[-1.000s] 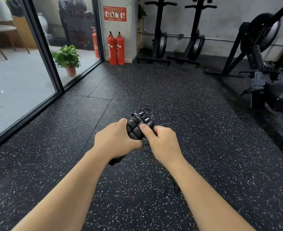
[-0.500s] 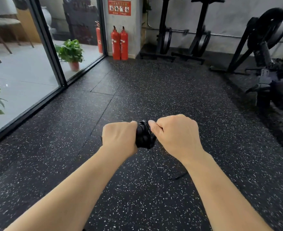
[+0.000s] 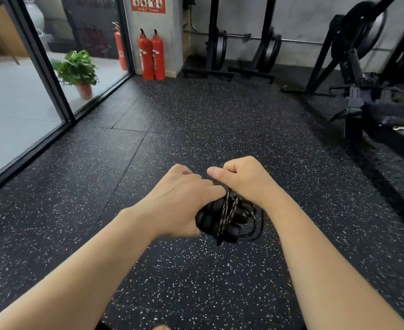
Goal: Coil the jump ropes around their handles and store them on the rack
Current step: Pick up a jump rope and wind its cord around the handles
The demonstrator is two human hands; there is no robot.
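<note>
Left hand (image 3: 179,201) grips the bundled handles (image 3: 217,220) — right hand (image 3: 246,179) pinches the rope (image 3: 227,210) wound across them. Speckled floor (image 3: 196,129) lies open ahead — glass wall (image 3: 17,110) left, rowing machine (image 3: 367,91) right.

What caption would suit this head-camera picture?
Two bare hands, left hand and right hand, wind a thin black jump rope around its black foam handles.

Two forearms reach forward over the floor (image 3: 196,129). The left hand (image 3: 179,201) and right hand (image 3: 246,179) meet at centre, the jump rope handles (image 3: 208,221) between and just below them, the rope (image 3: 255,217) looped to their right. Far ahead stand two fire extinguishers (image 3: 151,55) against a pillar; a potted plant (image 3: 77,70) sits left behind a glass wall (image 3: 13,96); a barbell rack (image 3: 241,44) stands right of the extinguishers.
</note>
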